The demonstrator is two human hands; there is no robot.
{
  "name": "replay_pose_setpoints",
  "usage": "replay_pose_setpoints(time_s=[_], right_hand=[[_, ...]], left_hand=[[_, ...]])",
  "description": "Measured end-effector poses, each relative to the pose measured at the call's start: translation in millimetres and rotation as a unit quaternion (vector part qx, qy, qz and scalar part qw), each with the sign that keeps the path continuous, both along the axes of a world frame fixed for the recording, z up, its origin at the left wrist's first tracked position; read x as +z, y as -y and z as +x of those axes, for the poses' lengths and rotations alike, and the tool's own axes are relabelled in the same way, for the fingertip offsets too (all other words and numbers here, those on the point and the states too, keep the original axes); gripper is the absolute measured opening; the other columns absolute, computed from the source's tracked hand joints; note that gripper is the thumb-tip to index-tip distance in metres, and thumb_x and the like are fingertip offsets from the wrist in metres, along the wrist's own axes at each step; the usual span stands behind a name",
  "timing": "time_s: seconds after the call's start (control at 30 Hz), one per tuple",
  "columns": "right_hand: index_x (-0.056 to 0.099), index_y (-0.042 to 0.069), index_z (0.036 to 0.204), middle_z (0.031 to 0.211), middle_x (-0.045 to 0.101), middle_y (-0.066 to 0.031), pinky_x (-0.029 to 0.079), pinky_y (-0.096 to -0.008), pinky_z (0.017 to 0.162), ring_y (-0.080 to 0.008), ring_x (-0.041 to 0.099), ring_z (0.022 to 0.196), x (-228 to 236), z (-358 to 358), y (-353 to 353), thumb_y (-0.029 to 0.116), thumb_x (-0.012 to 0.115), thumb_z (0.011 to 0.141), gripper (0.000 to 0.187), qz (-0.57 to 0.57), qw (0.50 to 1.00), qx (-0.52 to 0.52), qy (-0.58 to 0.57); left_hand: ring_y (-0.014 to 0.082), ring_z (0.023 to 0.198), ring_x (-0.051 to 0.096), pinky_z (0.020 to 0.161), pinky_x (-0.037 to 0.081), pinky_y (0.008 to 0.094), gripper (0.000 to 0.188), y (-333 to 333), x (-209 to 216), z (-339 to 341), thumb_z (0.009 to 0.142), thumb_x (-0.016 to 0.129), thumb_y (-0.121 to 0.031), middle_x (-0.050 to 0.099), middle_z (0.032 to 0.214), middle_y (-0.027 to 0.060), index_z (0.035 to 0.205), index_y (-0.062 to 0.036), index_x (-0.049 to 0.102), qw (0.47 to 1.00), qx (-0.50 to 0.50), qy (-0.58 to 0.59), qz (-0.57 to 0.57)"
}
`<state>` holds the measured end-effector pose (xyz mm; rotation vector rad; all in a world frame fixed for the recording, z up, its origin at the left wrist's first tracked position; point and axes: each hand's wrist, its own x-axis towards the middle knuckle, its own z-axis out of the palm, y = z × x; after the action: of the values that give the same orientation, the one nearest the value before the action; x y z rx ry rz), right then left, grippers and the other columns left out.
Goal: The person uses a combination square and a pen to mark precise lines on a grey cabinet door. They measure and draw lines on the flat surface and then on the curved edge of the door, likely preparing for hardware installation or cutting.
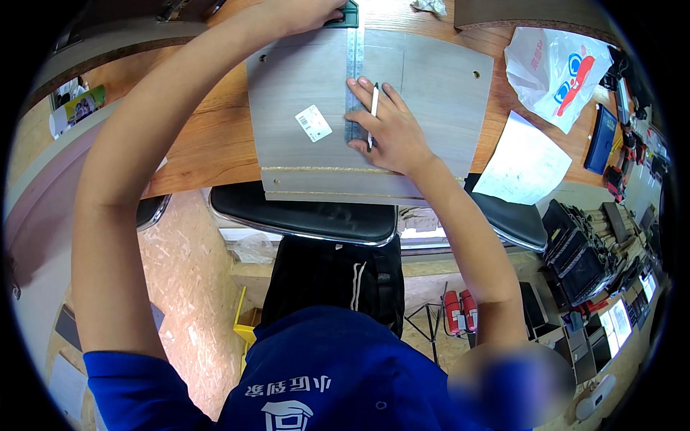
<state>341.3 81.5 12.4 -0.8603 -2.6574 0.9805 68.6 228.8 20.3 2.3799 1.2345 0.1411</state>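
Note:
A grey panel [302, 79] with small drilled holes lies on the wooden table, its near edges showing raw board. Across it, pointing toward me, runs the steel blade of a try square [354, 54]. At the far edge my left hand [309, 13] is closed on the square's green handle; some of its fingers are cut off by the picture's edge. My right hand [394, 133] presses its fingers on the blade's near part. Between those fingers it holds a slim white pen [374, 108], dark end pointing away. A white label [313, 123] sits left of the blade.
A paper sheet [525, 161], a white plastic bag [546, 72] and a dark blue notebook [601, 140] lie on the right. A black padded seat [302, 212] is under the panel's near edge. Red fire extinguishers [454, 312] stand on the floor at lower right.

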Motion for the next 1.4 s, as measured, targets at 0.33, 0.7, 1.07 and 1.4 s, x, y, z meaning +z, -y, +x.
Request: replay_pose_setpoints(time_s=[0.33, 0.7, 1.07, 1.4], right_hand=[[0.065, 0.013, 0.110, 0.166, 0.039, -0.0112, 0.031, -0.0515, 0.125, -0.0302, 0.037, 0.151, 0.8, 0.8, -0.5, 0.029, 0.085, 0.080, 0.039, 0.006, 1.000, 0.006, 0.000], [0.066, 0.014, 0.114, 0.168, 0.037, -0.0091, 0.027, -0.0530, 0.127, -0.0311, 0.033, 0.155, 1.3, 1.6, 0.6, 0.027, 0.085, 0.082, 0.040, -0.019, 1.000, 0.007, 0.007], [0.065, 0.014, 0.108, 0.165, 0.040, -0.0101, 0.031, -0.0515, 0.125, -0.0297, 0.038, 0.151, 0.8, 1.8, 1.8, 0.028, 0.086, 0.079, 0.039, 0.007, 1.000, 0.004, -0.006], [0.064, 0.014, 0.107, 0.164, 0.040, -0.0102, 0.031, -0.0514, 0.125, -0.0299, 0.038, 0.151, -1.5, 2.1, 2.4, 0.028, 0.086, 0.078, 0.039, 0.009, 1.000, 0.003, -0.012]], left_hand=[[0.0399, 0.097, 0.067, 0.090, 0.054, 0.0470, 0.012, 2.3, 2.1, 2.8, 0.082, 0.074, -0.009, 0.068, 0.100, 0.0218, 0.088, 0.0017, 0.073, 1.000, 0.005, -0.020, 0.008], [0.0392, 0.095, 0.067, 0.089, 0.054, 0.0466, 0.013, 4.4, -0.1, 3.9, 0.083, 0.075, -0.010, 0.068, 0.099, 0.0212, 0.085, 0.0021, 0.072, 0.999, 0.007, -0.028, 0.024], [0.0388, 0.098, 0.067, 0.090, 0.054, 0.0466, 0.011, 5.9, 1.6, 4.3, 0.085, 0.070, -0.008, 0.069, 0.100, 0.0213, 0.087, 0.0014, 0.073, 0.999, 0.003, -0.026, 0.036], [0.0390, 0.097, 0.067, 0.089, 0.055, 0.0466, 0.012, 9.2, 4.9, 7.8, 0.086, 0.069, -0.008, 0.069, 0.099, 0.0211, 0.092, -0.0002, 0.075, 0.999, 0.015, -0.018, 0.033]])
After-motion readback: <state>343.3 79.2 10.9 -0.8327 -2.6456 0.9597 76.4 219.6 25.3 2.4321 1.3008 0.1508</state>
